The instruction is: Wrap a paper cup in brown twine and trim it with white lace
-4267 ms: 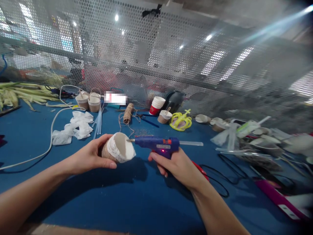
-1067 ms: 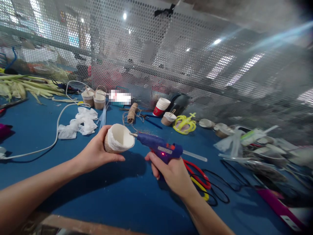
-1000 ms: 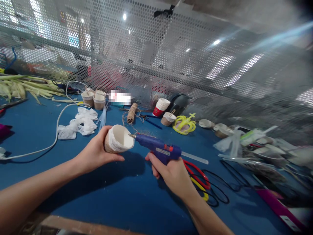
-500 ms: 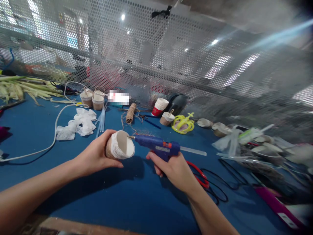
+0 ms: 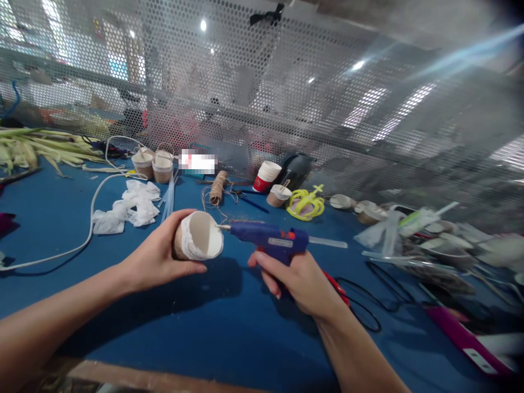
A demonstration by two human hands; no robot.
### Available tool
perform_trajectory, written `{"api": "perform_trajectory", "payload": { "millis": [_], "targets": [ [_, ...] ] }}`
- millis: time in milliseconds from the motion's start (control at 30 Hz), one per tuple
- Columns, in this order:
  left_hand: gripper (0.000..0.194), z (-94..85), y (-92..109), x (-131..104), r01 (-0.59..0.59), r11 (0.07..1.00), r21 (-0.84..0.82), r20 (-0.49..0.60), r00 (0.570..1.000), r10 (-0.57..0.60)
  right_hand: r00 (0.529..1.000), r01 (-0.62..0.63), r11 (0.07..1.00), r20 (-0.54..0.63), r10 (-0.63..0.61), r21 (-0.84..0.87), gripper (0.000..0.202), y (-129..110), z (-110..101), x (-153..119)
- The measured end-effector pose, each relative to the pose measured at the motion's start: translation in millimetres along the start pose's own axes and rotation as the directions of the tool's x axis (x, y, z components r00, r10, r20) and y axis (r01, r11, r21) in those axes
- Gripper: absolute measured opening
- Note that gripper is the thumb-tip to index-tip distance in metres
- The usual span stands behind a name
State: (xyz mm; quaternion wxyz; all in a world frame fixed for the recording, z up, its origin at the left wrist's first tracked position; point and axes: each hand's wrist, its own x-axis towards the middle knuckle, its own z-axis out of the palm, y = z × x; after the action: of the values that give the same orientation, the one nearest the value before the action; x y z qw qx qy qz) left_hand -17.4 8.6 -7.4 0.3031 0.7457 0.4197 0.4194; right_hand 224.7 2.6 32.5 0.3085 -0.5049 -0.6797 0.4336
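Observation:
My left hand point(image 5: 167, 248) is wrapped round a paper cup point(image 5: 198, 238) covered in brown twine, with white lace round its rim. The cup lies tilted, its open mouth turned to the right. In my right hand point(image 5: 292, 278) is a blue glue gun point(image 5: 268, 238), gripped by its handle, with a clear glue stick point(image 5: 328, 242) poking out of the back. Its metal nozzle points left at the cup's rim; I cannot tell whether they touch. Behind the cup lies a spool of twine point(image 5: 218, 188), with loose strands around it.
White lace point(image 5: 130, 204) and several glue sticks point(image 5: 169, 199) lie left of centre. Twine-wrapped cups point(image 5: 162, 168), stacked paper cups point(image 5: 267, 176) and a yellow crown-shaped piece point(image 5: 305, 205) stand along the back. A white cable point(image 5: 91, 218) crosses the left; a purple power strip point(image 5: 454, 333) lies right.
The glue gun has shifted slightly right and turned a little, its nozzle now at the rim's right side. The cup has moved slightly up and left in my left hand.

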Motion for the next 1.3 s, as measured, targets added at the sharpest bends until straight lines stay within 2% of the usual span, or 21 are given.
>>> {"api": "perform_trajectory", "payload": {
  "millis": [67,133,300,433,667,800,867,1000,1300],
  "targets": [
    [0.069,0.0,2.2,0.0,-0.02,1.0,0.021,-0.003,1.0,0.02,1.0,0.026,0.995,-0.002,-0.026,0.096,0.028,0.8,-0.1,-1.1],
    [0.065,-0.1,3.3,0.3,-0.041,0.997,0.068,-0.009,0.999,0.041,0.999,0.046,0.995,-0.025,-0.044,0.087,0.027,-0.1,0.8,-2.7],
    [0.054,-2.7,1.4,2.1,-0.052,0.981,0.186,-0.084,0.994,0.068,0.979,0.086,0.974,-0.163,-0.122,-0.212,0.029,-4.0,7.1,-7.5],
    [0.054,-4.9,1.7,3.1,-0.051,0.971,0.233,-0.124,0.989,0.082,0.959,0.099,0.919,-0.208,-0.19,-0.383,0.031,0.8,9.9,-8.3],
    [0.054,-3.7,2.9,3.1,-0.074,0.965,0.251,-0.133,0.985,0.11,0.925,0.25,0.785,-0.1,-0.366,-0.567,0.026,16.3,0.6,-3.9],
    [0.054,-3.4,2.1,2.6,-0.09,0.964,0.251,-0.12,0.985,0.123,0.872,0.388,0.643,0.038,-0.487,-0.66,0.028,18.5,-5.0,-3.3],
    [0.054,-3.5,2.2,2.8,-0.091,0.964,0.252,-0.118,0.985,0.124,0.863,0.402,0.614,0.057,-0.503,-0.679,0.029,18.4,-6.0,-3.4],
    [0.054,-3.6,3.0,3.2,-0.085,0.963,0.257,-0.118,0.986,0.118,0.879,0.379,0.651,0.035,-0.476,-0.658,0.028,17.3,-5.7,-3.5],
    [0.054,-4.7,3.7,3.0,-0.066,0.966,0.251,-0.124,0.987,0.099,0.925,0.283,0.867,-0.123,-0.36,-0.411,0.021,16.0,-3.7,-3.2]
  ]
}}
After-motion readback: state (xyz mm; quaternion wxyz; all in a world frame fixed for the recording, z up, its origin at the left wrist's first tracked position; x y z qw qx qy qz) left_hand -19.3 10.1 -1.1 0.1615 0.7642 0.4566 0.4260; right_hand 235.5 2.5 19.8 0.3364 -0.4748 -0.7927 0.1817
